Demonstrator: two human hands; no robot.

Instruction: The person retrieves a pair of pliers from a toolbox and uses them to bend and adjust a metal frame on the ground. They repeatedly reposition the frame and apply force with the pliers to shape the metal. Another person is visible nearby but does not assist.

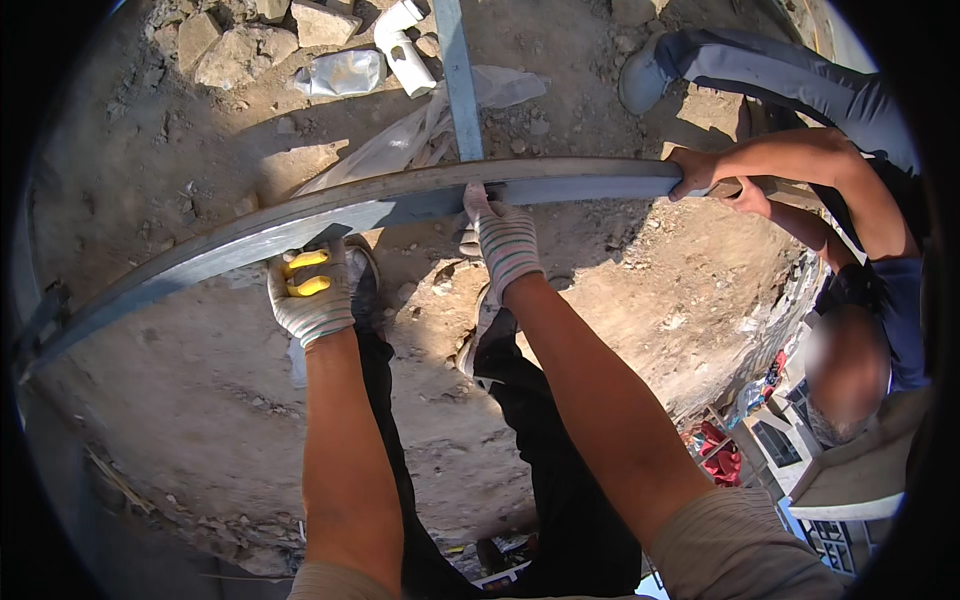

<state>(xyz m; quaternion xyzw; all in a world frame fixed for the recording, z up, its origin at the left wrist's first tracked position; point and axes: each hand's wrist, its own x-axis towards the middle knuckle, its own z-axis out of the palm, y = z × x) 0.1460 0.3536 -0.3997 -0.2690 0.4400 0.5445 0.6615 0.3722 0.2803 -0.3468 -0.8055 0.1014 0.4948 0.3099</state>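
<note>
Our left hand [310, 295] wraps from below around the long grey metal beam [400, 205], a yellow-handled tool [307, 273] pinned in the same gloved fist; our right hand [505, 240] closes over the beam's edge where an upright steel post [460, 80] meets it, seemingly steadying the joint; a co-worker's bare hand [692, 172] holds the beam further right, sharing its weight; rubble [240, 45] lies beyond.

A long grey metal beam [400, 205], smooth and dully matt, is gripped by the left hand [310, 295] and right hand [505, 240], both covered in knitted cloth gloves. Below the hands, rough dry earth [200, 400] is seen; beyond them, a glossy white plastic pipe fitting [400, 45].
</note>
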